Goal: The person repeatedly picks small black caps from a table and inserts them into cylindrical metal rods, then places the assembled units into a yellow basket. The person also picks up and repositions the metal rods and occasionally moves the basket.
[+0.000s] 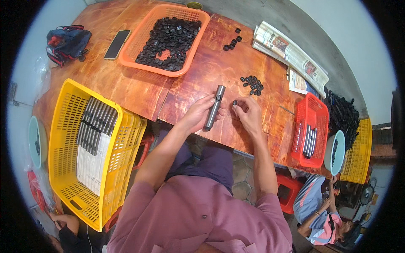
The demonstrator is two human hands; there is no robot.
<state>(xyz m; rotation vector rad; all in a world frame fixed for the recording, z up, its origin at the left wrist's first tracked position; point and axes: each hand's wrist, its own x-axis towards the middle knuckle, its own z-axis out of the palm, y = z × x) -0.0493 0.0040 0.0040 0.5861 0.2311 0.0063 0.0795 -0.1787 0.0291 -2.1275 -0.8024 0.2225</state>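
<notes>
My left hand (196,114) is closed around a dark grey metal tube (214,109), held tilted over the near edge of the table. A black oval piece shows on the tube's upper half. To the right, apart from the tube, my right hand (249,114) pinches a small black cap-like piece (234,102) between thumb and fingertips. Just beyond that hand lies a loose pile of similar small black pieces (254,86). A few more black pieces (232,44) sit farther back on the wooden table (198,90).
An orange basket (126,63) of black pieces stands at the back left, beside a phone (117,44). Left is a yellow crate (59,139) with grey tubes. A red basket (322,109) with tubes and newspapers (291,48) are right. Other people (329,227) sit nearby.
</notes>
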